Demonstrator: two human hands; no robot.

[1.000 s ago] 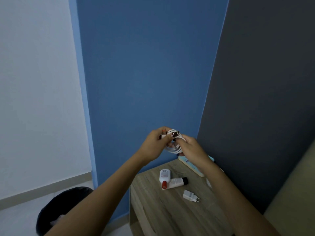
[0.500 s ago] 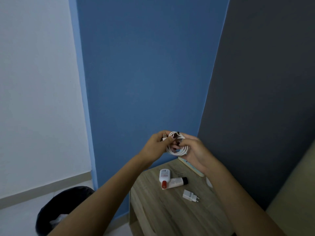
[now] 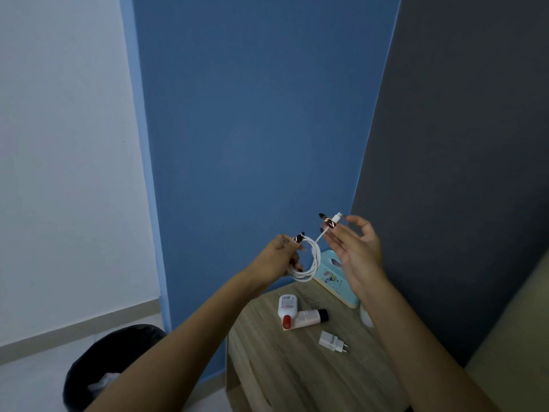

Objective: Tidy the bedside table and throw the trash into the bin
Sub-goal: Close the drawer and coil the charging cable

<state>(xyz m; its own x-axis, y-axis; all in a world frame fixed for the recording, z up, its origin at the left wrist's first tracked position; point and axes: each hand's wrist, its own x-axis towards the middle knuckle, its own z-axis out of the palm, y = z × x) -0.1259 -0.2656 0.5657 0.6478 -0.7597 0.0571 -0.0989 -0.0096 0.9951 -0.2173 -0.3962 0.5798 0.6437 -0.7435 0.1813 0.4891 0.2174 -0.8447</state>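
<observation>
1. Left hand (image 3: pixel 280 257): fingers clamp the coiled white cable (image 3: pixel 310 263) above the wooden bedside surface (image 3: pixel 297 376)
2. Right hand (image 3: pixel 358 251): fingers spread; cable's plug at their tips, pinched or not I cannot tell
3. Forearms hide part of the round black bin (image 3: pixel 133 337) and a small white object (image 3: pixel 366 318)

Coiled white cable (image 3: pixel 317 257) above wooden bedside table (image 3: pixel 297 367)
</observation>
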